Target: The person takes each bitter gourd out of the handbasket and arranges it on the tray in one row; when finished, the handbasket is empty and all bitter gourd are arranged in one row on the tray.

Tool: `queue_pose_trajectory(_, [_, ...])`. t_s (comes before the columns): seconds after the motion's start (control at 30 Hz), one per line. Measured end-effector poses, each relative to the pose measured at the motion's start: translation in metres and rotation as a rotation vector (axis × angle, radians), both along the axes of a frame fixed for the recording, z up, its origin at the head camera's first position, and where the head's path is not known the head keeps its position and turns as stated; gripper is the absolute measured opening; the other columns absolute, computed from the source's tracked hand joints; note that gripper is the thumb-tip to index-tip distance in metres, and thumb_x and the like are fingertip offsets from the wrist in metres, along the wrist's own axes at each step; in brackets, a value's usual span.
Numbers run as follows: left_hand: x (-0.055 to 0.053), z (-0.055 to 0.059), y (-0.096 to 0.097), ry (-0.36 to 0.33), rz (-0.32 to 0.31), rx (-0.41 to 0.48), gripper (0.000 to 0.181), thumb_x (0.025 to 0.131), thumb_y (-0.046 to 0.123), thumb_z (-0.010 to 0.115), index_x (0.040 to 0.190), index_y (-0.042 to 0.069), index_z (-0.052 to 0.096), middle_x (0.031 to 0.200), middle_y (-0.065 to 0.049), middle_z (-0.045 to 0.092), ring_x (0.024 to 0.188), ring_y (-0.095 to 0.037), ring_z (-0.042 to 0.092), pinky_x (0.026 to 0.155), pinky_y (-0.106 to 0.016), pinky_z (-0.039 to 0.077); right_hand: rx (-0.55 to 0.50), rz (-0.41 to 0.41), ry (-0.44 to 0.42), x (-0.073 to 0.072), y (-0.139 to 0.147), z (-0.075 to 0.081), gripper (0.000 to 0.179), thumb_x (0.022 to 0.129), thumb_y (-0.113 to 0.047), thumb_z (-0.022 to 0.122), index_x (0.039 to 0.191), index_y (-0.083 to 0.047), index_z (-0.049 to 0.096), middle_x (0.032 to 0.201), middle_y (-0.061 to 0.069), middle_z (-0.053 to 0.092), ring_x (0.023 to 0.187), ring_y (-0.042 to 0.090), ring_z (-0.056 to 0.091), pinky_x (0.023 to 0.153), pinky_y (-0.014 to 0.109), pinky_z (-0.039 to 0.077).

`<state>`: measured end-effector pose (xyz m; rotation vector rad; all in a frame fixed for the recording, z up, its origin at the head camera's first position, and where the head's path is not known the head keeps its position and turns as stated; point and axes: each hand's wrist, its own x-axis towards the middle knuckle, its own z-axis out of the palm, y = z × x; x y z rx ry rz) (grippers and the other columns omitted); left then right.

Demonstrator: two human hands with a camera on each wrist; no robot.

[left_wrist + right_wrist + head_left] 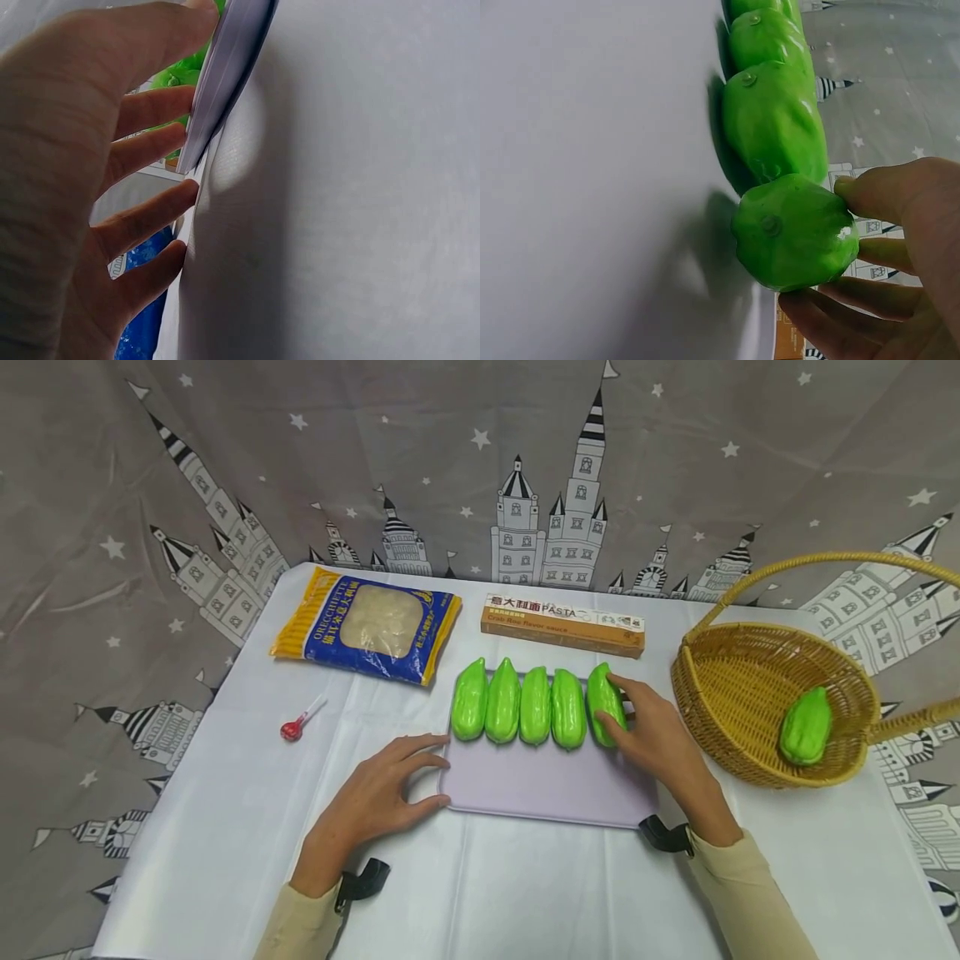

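Observation:
Several glossy green ribbed gourds (535,706) stand side by side in a row across the far half of a pale purple tray (540,789). My right hand (660,735) pinches the rightmost gourd (606,702) between thumb and fingers. In the right wrist view, this gourd (795,232) shows its blunt end, close beside its neighbour (772,120). Spread along the tray's left edge, my left hand (390,785) holds no gourd. Its fingertips and thumb meet the tray's rim (225,82) in the left wrist view.
One more green gourd (806,727) lies inside a wicker basket (712,727) with a tall handle, at the right. Behind the tray lies a pasta box (562,627). A blue and yellow pasta bag (367,625) and a red lollipop (292,729) are at the left.

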<state>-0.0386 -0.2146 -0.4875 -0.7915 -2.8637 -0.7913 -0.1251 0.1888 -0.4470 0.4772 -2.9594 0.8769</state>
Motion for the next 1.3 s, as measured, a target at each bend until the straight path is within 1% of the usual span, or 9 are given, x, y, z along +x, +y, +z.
queue_pose_trajectory(0.07, [0.000, 0.000, 0.000, -0.004, 0.001, -0.001, 0.045, 0.087, 0.047, 0.089, 0.122, 0.021, 0.078, 0.154, 0.000, 0.062, 0.142, -0.026, 0.058, 0.115, -0.047, 0.052, -0.001, 0.001, -0.007, -0.001, -0.001, -0.002, 0.068, 0.098, -0.018, 0.079, 0.155, 0.005, 0.049, 0.142, 0.032, 0.062, 0.118, 0.047, 0.068, 0.098, 0.059, 0.060])
queue_pose_trajectory(0.17, [0.000, 0.000, 0.000, -0.002, 0.002, -0.004, 0.045, 0.087, 0.048, 0.089, 0.122, 0.021, 0.078, 0.153, 0.000, 0.062, 0.142, -0.026, 0.058, 0.115, -0.047, 0.052, -0.004, 0.002, -0.019, -0.001, -0.002, -0.004, 0.068, 0.099, -0.020, 0.078, 0.155, 0.005, 0.049, 0.141, 0.033, 0.062, 0.118, 0.047, 0.067, 0.099, 0.060, 0.059])
queue_pose_trajectory(0.47, [-0.002, 0.000, 0.000, 0.003, -0.006, -0.004, 0.045, 0.087, 0.047, 0.088, 0.122, 0.021, 0.078, 0.154, -0.001, 0.062, 0.142, -0.026, 0.058, 0.116, -0.046, 0.052, 0.000, -0.023, -0.035, 0.002, -0.002, -0.008, 0.067, 0.101, -0.023, 0.076, 0.155, 0.006, 0.049, 0.149, 0.031, 0.058, 0.130, 0.048, 0.061, 0.110, 0.062, 0.052])
queue_pose_trajectory(0.57, [-0.001, 0.001, 0.001, 0.001, -0.006, -0.002, 0.044, 0.088, 0.047, 0.088, 0.122, 0.021, 0.078, 0.154, -0.001, 0.062, 0.142, -0.026, 0.058, 0.116, -0.047, 0.052, -0.004, -0.020, -0.056, 0.002, -0.002, -0.009, 0.066, 0.103, -0.024, 0.074, 0.156, 0.006, 0.048, 0.152, 0.031, 0.055, 0.129, 0.047, 0.063, 0.108, 0.061, 0.054])
queue_pose_trajectory(0.7, [0.000, 0.001, 0.001, -0.005, -0.006, -0.003, 0.045, 0.088, 0.047, 0.088, 0.123, 0.021, 0.078, 0.154, -0.001, 0.062, 0.142, -0.026, 0.058, 0.116, -0.047, 0.052, -0.017, -0.016, -0.084, 0.003, -0.002, -0.009, 0.065, 0.105, -0.024, 0.071, 0.157, 0.006, 0.046, 0.154, 0.030, 0.053, 0.119, 0.046, 0.069, 0.099, 0.058, 0.060])
queue_pose_trajectory(0.8, [-0.001, 0.002, 0.001, -0.004, -0.005, -0.004, 0.046, 0.087, 0.048, 0.088, 0.123, 0.021, 0.078, 0.155, -0.001, 0.061, 0.142, -0.026, 0.058, 0.116, -0.047, 0.051, -0.026, -0.015, -0.089, 0.003, -0.002, -0.009, 0.064, 0.107, -0.025, 0.069, 0.158, 0.005, 0.045, 0.155, 0.030, 0.053, 0.116, 0.046, 0.070, 0.098, 0.057, 0.061])
queue_pose_trajectory(1.0, [-0.002, 0.000, 0.000, 0.016, -0.005, -0.001, 0.045, 0.086, 0.045, 0.090, 0.122, 0.021, 0.078, 0.154, -0.002, 0.062, 0.142, -0.027, 0.058, 0.116, -0.048, 0.052, -0.022, -0.033, -0.106, 0.005, 0.000, -0.006, 0.063, 0.110, -0.031, 0.064, 0.160, 0.001, 0.044, 0.152, 0.029, 0.056, 0.117, 0.045, 0.071, 0.100, 0.059, 0.060])
queue_pose_trajectory(1.13, [-0.003, 0.000, 0.001, 0.022, -0.009, 0.001, 0.045, 0.086, 0.045, 0.090, 0.122, 0.020, 0.078, 0.153, -0.003, 0.063, 0.141, -0.027, 0.059, 0.115, -0.048, 0.052, -0.032, -0.055, -0.084, 0.008, 0.005, -0.001, 0.060, 0.111, -0.031, 0.062, 0.159, 0.000, 0.046, 0.146, 0.031, 0.060, 0.121, 0.047, 0.069, 0.102, 0.062, 0.058])
queue_pose_trajectory(1.3, [-0.002, 0.000, 0.001, -0.011, -0.002, -0.004, 0.046, 0.087, 0.047, 0.089, 0.123, 0.021, 0.078, 0.155, -0.001, 0.062, 0.142, -0.027, 0.058, 0.116, -0.048, 0.051, -0.081, -0.082, 0.013, 0.015, 0.017, 0.009, 0.052, 0.110, -0.025, 0.065, 0.152, 0.003, 0.053, 0.140, 0.031, 0.062, 0.120, 0.048, 0.069, 0.093, 0.060, 0.063])
